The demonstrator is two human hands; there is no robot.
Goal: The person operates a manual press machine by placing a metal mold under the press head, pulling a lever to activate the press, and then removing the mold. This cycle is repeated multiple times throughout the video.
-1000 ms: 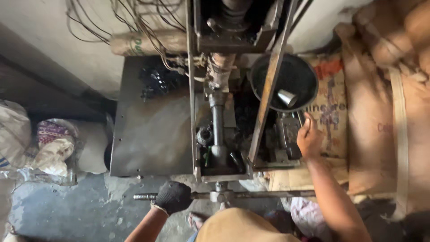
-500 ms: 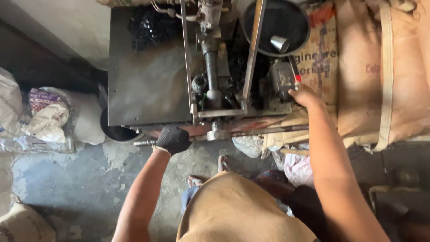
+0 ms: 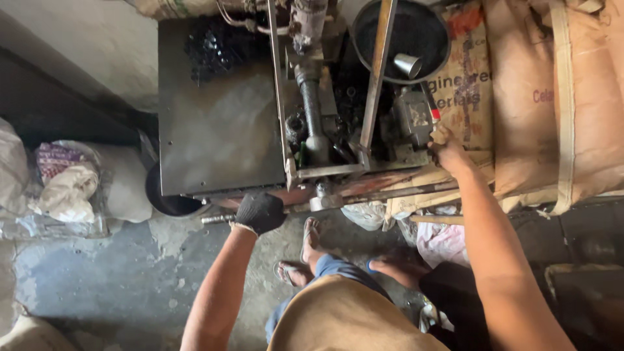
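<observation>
I look down on a greasy metal machine (image 3: 221, 123) with a vertical shaft (image 3: 312, 110) and a steel frame. My left hand (image 3: 260, 212), in a black glove, is closed around a horizontal metal lever bar (image 3: 218, 220) that sticks out below the machine's front edge. My right hand (image 3: 447, 148), bare, grips the red-tipped handle (image 3: 430, 107) at the machine's right side, beside a grey box-shaped part (image 3: 412, 117). A black bowl-shaped hopper (image 3: 426, 29) holding a small metal cup (image 3: 407, 65) sits behind it.
Brown paper sacks (image 3: 552, 97) are stacked at the right. Plastic bags (image 3: 62, 182) lie on the concrete floor at the left, by a dark wall. A black tub (image 3: 166, 201) sits under the machine. My feet in sandals (image 3: 309, 247) stand just below the bar.
The view has tilted down and drawn closer, so the machine sits higher in the picture. My left hand stays on the bar; my right hand has moved from the machine's side to the red-tipped handle.
</observation>
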